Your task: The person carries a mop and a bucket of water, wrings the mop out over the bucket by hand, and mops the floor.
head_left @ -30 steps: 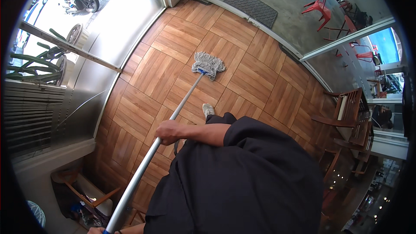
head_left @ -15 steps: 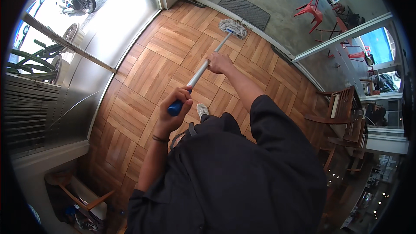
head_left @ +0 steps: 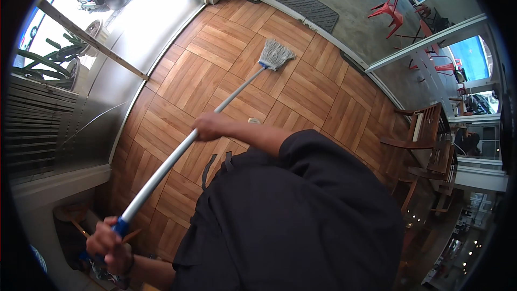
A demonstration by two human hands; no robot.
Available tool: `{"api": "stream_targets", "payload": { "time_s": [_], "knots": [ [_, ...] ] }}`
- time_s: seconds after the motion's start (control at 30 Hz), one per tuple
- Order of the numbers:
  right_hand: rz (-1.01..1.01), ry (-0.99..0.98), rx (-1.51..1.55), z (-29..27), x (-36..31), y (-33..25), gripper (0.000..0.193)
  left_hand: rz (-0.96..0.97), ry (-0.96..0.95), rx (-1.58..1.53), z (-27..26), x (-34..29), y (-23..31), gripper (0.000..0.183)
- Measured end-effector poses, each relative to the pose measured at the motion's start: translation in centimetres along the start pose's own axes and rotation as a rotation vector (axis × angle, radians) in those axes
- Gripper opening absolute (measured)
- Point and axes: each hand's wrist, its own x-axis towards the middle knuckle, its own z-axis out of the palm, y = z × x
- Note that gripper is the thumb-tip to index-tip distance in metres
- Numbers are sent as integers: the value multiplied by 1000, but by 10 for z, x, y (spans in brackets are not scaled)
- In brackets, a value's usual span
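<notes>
A string mop with grey-white strands lies on the wood-patterned floor, its strands fanned out. From its blue socket a long silver pole slants down to the lower left. My left hand is closed round the blue grip at the pole's end, low at the left. Farther up, my right hand wraps the middle of the pole, the arm reaching across in front of my dark apron. The tip of my shoe shows just beyond my right forearm.
Left is a metal-framed glass front with cactus pots and a motorcycle outside. Beyond a door track lies a dark mat on concrete, with a red chair. Wooden benches line the right; a wooden-armed chair stands lower left.
Both hands have come back toward the lower left with the mop pole. The mop head has slid from beside the mat nearer to me and left, its strands now trailing to the right.
</notes>
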Motion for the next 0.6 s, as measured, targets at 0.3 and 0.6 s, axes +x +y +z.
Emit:
{"api": "stream_targets", "payload": {
  "time_s": [0.3,0.6],
  "knots": [
    [-361,-138,253,93,1,-126,32,460,-140,-293,-34,-36,104,24],
    [2,-24,55,48,-3,15,13,311,44,-390,7,5,-33,31]
  ]
}}
